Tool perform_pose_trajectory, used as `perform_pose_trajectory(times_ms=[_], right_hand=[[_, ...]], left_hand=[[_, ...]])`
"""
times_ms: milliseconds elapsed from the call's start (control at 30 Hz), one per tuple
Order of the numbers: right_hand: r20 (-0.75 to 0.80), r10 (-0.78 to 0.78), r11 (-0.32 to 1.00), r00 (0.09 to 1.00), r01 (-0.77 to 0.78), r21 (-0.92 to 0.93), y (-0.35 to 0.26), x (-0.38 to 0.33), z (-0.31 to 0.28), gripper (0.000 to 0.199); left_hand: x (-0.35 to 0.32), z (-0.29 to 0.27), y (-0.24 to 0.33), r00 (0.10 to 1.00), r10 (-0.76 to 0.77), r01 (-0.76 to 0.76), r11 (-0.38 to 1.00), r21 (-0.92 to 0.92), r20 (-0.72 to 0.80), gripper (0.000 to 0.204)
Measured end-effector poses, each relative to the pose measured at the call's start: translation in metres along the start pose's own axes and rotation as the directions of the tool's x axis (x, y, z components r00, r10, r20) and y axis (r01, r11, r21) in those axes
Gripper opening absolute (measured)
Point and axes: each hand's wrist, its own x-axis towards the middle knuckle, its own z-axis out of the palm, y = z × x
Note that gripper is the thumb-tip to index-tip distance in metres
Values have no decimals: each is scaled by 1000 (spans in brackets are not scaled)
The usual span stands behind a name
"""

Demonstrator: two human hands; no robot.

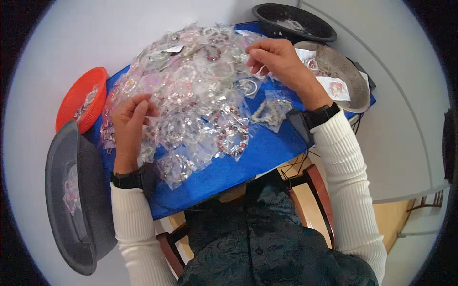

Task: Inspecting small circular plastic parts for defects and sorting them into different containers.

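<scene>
Packets (pixel 200 90) of clear, crinkled plastic lay heaped across a blue cloth (pixel 267 152) on the tabletop (pixel 62 43), each small bag holding a bracelet or ring of beads, some dark red, some pale, some silvery. The heap glinted and ran from the cloth's left edge to near its far right corner, with a few bags lying loose at its near side, one with a pale beaded loop (pixel 271 112).

The right hand (pixel 276 59) hovered over the heap's far right side, its grip narrow, fingertips pinched on the edge of one clear bag there. The left hand (pixel 131 119) rested on the left side of the heap, fingers curled on the bags; whether they held one I could not tell.

Around the cloth stood an orange basket (pixel 78 95) at the left, a grey basin (pixel 67 190) nearer, a black basket (pixel 296 21) at the far right and a metal colander (pixel 343 71) beside it, each with a few bags inside.
</scene>
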Motion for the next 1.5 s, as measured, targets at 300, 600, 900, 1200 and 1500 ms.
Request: perform_pose_trajectory(times_ms=[300, 600, 900, 1200, 1500], right_hand=[[26, 32, 979, 999, -26, -203, 82, 40, 1, 23], [254, -217, 595, 943, 334, -731, 74, 14, 18, 38], [295, 7, 535, 955, 246, -808, 54, 12, 20, 41], [176, -58, 558, 983, 178, -811, 57, 11, 25, 23], [157, -117, 547, 981, 196, -814, 77, 20, 17, 33]], left_hand=[[2, 11, 8, 999, 33, -34, 991, 129, 13, 19], [-1, 16, 3, 999, 21, -25, 989, 143, 27, 18], [-1, 19, 4, 999, 3, -11, 986, 168, 45, 20], [0, 19, 4, 998, -13, 3, 986, 167, 58, 20], [6, 20, -1, 998, 11, -21, 986, 167, 63, 20]])
